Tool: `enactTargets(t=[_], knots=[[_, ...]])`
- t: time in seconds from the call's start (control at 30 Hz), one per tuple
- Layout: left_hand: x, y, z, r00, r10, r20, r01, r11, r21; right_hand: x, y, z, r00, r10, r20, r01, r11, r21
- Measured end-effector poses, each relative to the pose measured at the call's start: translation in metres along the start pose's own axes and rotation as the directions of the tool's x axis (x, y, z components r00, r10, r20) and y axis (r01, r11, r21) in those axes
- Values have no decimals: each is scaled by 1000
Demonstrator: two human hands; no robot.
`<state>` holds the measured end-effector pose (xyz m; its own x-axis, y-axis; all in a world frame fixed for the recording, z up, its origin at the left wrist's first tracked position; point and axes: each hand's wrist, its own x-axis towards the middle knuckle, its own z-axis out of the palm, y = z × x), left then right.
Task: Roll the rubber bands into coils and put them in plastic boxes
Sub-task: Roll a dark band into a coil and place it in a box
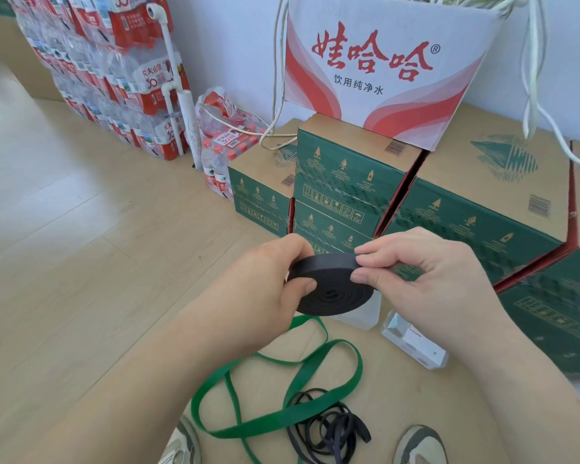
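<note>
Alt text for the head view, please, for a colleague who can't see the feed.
Two hands hold a black rubber band coil: the left hand grips its side, and the right hand pinches its outer wrap. Below lie a loose green band, a tangle of thin black bands and clear plastic boxes.

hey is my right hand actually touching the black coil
Touching. The head view shows the right hand pinching the outer wrap of the black coil between thumb and forefinger.

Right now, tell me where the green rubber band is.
Low centre of the head view: the green rubber band lies loose on the cardboard sheet, below the black coil, with a tangle of thin black bands at its right.
</note>
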<state>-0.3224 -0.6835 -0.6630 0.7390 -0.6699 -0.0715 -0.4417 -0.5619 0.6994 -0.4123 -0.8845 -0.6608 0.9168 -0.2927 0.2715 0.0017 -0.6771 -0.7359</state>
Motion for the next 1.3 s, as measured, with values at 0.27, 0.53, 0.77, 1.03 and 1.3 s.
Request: enactTargets(t=[0.27,0.53,0.77,1.03,1.3], knots=[[0,-3,-1,1000,-7,-9,6,999,-36,0,7,2,999,-19,44,22,998,-67],[0,-6,-3,998,-64,-11,62,988,-141,-4,3,9,988,122,94,-132,986,105],[-4,2,6,991,121,-51,-116,989,92,-8,-1,8,989,120,81,-126,989,79],[1,-2,13,975,185,-126,-168,977,134,-9,-4,7,993,99,64,-105,989,104],[7,-12,17,976,185,-117,-161,969,188,-1,2,16,964,241,116,-256,955,146]])
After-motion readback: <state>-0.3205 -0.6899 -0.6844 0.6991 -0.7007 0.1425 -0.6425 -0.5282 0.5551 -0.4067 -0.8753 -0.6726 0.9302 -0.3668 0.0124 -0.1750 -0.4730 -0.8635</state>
